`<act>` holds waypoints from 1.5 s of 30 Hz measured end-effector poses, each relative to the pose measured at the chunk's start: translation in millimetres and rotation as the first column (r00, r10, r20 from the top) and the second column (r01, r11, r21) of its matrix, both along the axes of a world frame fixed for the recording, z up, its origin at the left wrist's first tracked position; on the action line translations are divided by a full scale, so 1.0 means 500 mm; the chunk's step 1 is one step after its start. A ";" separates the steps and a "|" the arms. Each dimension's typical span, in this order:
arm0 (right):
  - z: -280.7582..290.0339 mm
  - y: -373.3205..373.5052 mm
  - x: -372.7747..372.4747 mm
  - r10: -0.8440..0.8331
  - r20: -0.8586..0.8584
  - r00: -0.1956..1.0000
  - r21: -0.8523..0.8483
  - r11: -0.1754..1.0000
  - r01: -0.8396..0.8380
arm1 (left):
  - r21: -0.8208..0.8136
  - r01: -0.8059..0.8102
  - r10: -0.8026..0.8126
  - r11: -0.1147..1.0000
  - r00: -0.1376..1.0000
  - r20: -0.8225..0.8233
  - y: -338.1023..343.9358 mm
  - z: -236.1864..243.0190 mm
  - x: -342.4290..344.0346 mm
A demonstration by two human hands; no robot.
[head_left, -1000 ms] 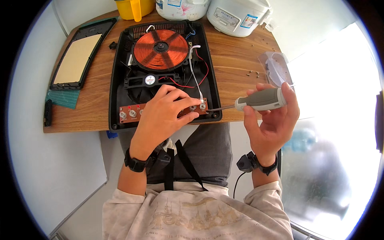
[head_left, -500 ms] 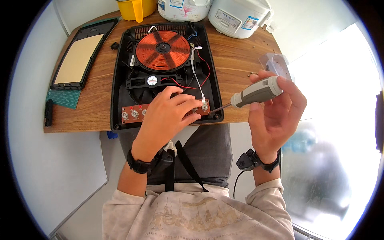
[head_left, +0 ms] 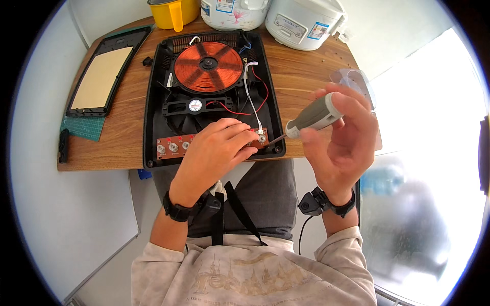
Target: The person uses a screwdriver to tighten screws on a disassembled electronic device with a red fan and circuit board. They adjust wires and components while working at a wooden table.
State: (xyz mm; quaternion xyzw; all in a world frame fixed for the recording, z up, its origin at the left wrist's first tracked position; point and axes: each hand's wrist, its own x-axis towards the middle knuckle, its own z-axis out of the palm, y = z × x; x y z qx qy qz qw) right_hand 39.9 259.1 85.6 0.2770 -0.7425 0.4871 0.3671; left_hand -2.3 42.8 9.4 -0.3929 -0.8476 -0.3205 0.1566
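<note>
An opened black induction cooker housing (head_left: 152, 102) lies at the table's front edge, its round copper coil (head_left: 190, 62) exposed. Across the near end runs a brown circuit board (head_left: 176, 141) with several round buttons. My left hand (head_left: 209, 153) rests over this board, fingers stretched out and touching it; the middle of the board is hidden beneath. In my right hand (head_left: 347, 153) is a screwdriver (head_left: 311, 117) with a grey-green handle, tilted, its shaft pointing left to the board's right end. The tip is too small to make out. White wires (head_left: 250, 94) plug in near there.
At the left, a black-framed panel (head_left: 102, 76) lies on a green cutting mat (head_left: 84, 127). Along the back stand a yellow pot (head_left: 176, 14) and two white rice cookers (head_left: 306, 23). A clear plastic container (head_left: 357, 84) and loose screws are at the right.
My right hand and the screwdriver handle have shifted slightly left, and the fingers have turned around the handle. My left hand stays on the board.
</note>
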 end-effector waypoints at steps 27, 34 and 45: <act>-0.017 0.013 0.001 0.008 0.042 0.999 -0.118 0.993 -0.003 | 0.001 -0.004 0.004 1.000 0.997 0.082 0.001 -0.002 0.003; -0.024 0.011 -0.003 0.004 0.071 0.997 -0.121 0.993 0.004 | 0.018 -0.008 0.007 1.000 0.997 0.083 0.001 0.000 0.003; -0.013 0.026 -0.014 0.014 0.019 1.000 -0.082 0.997 -0.012 | 0.018 -0.010 0.009 1.000 0.996 0.084 0.001 -0.004 0.002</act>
